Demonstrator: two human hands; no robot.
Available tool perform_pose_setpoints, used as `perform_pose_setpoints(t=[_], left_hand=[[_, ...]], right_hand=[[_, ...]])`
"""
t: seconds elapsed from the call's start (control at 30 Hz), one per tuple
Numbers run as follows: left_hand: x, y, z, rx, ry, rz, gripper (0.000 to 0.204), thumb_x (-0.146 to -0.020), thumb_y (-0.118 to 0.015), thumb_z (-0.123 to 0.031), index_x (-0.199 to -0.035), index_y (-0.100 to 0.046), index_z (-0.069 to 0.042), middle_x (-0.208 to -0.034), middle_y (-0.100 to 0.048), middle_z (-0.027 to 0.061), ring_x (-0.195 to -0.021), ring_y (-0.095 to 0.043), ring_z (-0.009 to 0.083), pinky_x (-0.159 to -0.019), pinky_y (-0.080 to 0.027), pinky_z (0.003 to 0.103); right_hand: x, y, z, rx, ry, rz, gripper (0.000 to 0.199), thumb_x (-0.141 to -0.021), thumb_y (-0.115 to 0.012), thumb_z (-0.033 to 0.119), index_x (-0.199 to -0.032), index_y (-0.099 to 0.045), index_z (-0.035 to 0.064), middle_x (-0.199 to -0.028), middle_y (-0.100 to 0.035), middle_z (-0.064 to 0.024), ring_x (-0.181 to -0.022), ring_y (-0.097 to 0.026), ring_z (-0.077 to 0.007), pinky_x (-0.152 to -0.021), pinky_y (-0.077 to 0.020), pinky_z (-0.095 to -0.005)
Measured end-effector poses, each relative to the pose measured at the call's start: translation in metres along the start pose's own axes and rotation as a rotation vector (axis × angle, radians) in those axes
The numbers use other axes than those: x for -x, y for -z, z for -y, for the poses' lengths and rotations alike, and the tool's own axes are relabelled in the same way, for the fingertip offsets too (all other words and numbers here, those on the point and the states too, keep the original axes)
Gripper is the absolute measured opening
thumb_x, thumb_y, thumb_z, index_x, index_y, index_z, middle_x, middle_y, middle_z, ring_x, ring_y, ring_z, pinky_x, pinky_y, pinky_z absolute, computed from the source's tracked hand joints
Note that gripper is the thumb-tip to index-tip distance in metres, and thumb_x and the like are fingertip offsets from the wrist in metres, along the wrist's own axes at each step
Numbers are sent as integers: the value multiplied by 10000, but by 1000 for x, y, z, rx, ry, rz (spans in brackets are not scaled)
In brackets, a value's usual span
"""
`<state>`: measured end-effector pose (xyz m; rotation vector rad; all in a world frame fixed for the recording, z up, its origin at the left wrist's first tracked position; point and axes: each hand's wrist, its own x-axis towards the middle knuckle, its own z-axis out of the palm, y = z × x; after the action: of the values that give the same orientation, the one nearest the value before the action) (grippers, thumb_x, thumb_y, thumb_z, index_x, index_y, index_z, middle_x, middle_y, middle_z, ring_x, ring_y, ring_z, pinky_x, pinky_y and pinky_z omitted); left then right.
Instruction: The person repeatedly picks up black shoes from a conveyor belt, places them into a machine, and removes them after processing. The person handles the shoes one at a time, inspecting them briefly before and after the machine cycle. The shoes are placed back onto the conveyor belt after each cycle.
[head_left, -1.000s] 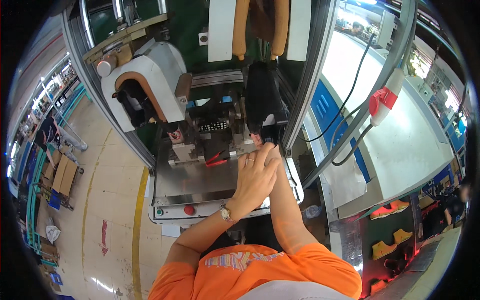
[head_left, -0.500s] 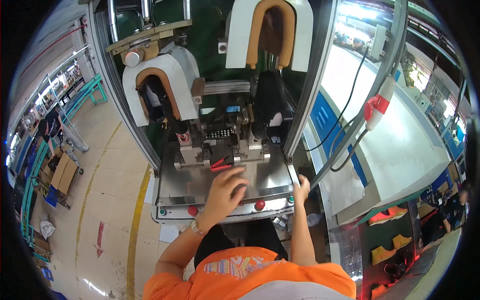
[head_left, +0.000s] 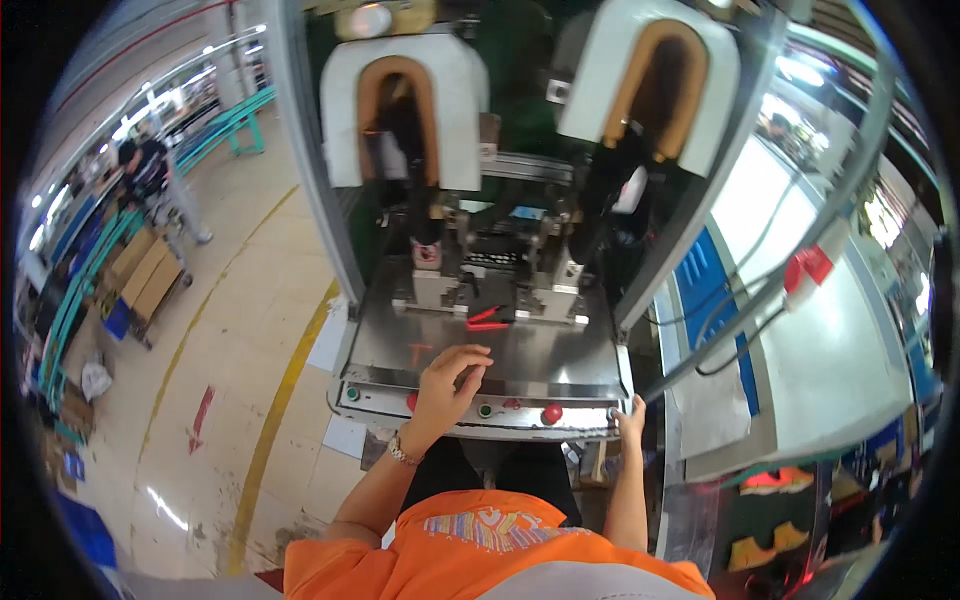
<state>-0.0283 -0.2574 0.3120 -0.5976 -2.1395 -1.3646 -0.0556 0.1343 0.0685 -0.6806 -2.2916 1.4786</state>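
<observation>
Over the front of a steel machine plate [head_left: 385,335], my left hand [head_left: 450,385] hovers with bent fingers and a gap to the thumb, holding nothing. My right hand [head_left: 632,418] is closed round the front right corner of the machine's button panel [head_left: 585,428], the thumb at the panel's end. A red-handled tool like pliers [head_left: 488,320] lies on the plate beyond my left hand. Two upright posts carry black shoe-like pieces, a left one [head_left: 402,135] and a right one [head_left: 600,190]. Behind them are white U-shaped blocks, left [head_left: 340,110] and right [head_left: 590,95], lined with tan pads.
Along the panel sit a red knob [head_left: 552,413] and green buttons, one at the left end [head_left: 352,393]. A metal frame post [head_left: 310,150] rises at the left. At right stand a white machine [head_left: 800,370] and a rack with orange shoes [head_left: 775,480]. Another person [head_left: 150,175] stands far left.
The view has turned, so the machine appears farther right. My right hand has slid toward the panel's front corner. My left hand now sits nearer the front edge, farther from the red-handled tool.
</observation>
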Motion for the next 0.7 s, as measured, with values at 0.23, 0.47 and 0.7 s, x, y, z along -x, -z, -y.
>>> perform_pose_setpoints(t=[0.23, 0.47, 0.7], left_hand=[[-17, 55, 12, -117, -35, -265, 144, -758, -545, 62, -855, -598, -31, -937, -617, 87, -785, -598, 195, -612, -471, 252], [-16, 54, 9, 31, 60, -321, 159, -761, -526, 79, -854, -599, -27, -915, -617, 72, -785, -588, 144, -596, -460, 220], [-25, 68, 13, 63, 72, -399, 170, -757, -518, 81, -871, -594, -21, -911, -616, 101, -842, -586, 170, -670, -455, 237]], right_hand=[[60, -31, 107, 137, 553, -513, 330, -641, -485, -81, -940, -591, 11, -1070, -554, -147, -1036, -488, -283, -915, -338, -378], [97, -76, 350, -318, 1061, 32, 184, -731, -545, -79, -890, -593, 1, -990, -578, -152, -898, -570, -278, -796, -445, -333], [113, -140, 556, -149, 1581, 69, 304, -696, -661, 60, -991, -588, 46, -933, -546, -95, -736, -576, -265, -629, -479, -337]])
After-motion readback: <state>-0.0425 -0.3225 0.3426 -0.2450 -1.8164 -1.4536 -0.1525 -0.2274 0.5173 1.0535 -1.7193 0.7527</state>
